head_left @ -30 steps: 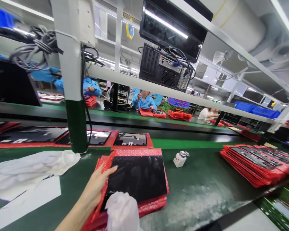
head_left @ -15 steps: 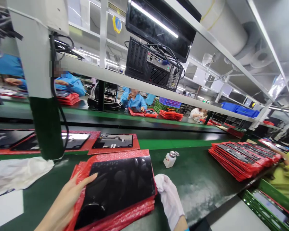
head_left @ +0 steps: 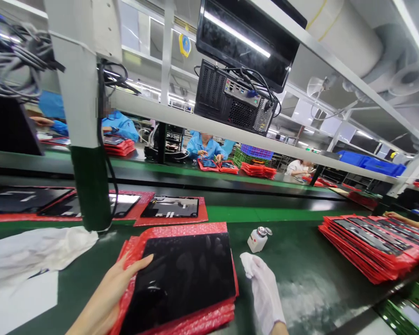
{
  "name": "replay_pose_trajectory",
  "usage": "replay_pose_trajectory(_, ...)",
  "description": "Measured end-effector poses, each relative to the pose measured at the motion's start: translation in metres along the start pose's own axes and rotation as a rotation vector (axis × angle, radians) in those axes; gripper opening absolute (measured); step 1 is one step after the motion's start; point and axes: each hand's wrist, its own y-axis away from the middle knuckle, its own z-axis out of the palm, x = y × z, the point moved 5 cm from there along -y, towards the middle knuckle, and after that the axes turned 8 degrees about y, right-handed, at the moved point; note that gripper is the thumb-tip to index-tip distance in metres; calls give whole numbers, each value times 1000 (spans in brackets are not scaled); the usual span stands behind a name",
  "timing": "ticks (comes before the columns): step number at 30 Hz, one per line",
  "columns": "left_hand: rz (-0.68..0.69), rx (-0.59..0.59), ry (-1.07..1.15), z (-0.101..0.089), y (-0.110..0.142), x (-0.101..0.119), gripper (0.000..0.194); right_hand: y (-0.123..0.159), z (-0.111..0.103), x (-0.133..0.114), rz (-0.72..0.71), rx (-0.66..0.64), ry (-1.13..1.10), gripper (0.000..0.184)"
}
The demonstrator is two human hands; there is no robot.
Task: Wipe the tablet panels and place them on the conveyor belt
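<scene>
A glossy black screen panel (head_left: 185, 274) with smudges across its surface lies on a stack of red bubble-wrap sleeves (head_left: 192, 321). My bare left hand (head_left: 115, 288) grips the panel's left edge, thumb on top and fingers along the red wrap, partly hidden. Just right of the stack is my right hand (head_left: 265, 288) in a white glove, apart from the panel. It pinches a small white cloth (head_left: 246, 264) at its fingertips. Close beyond that hand stands a white dispenser bottle (head_left: 257, 240) with a metal top, its lid tipped up.
Panels on red wrap (head_left: 174, 207) lie along the back of the green bench. A tall stack of red-wrapped panels (head_left: 373, 246) is at the right, near a co-worker's arm. White cloth (head_left: 38, 251) and a post (head_left: 92, 190) stand left; a computer case (head_left: 233, 97) hangs overhead.
My right hand has drawn slightly away from the panel's right edge, and the cloth now shows at its fingertips. My left hand keeps its hold. The whole view has shifted a little.
</scene>
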Motion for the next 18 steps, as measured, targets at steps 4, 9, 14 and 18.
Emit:
replay_pose_trajectory(4,8,-24,36,1,0,1,50,-6,0,-13,-19,109,211,32)
replay_pose_trajectory(9,90,-28,11,14,17,15,42,-12,75,-63,-206,-187,522,19)
replay_pose_trajectory(14,171,-112,38,19,24,20,48,-26,170,-78,-454,-690,1110,17)
replay_pose_trajectory(18,73,-162,100,10,15,14,42,-30,180,-80,-450,-866,1242,25)
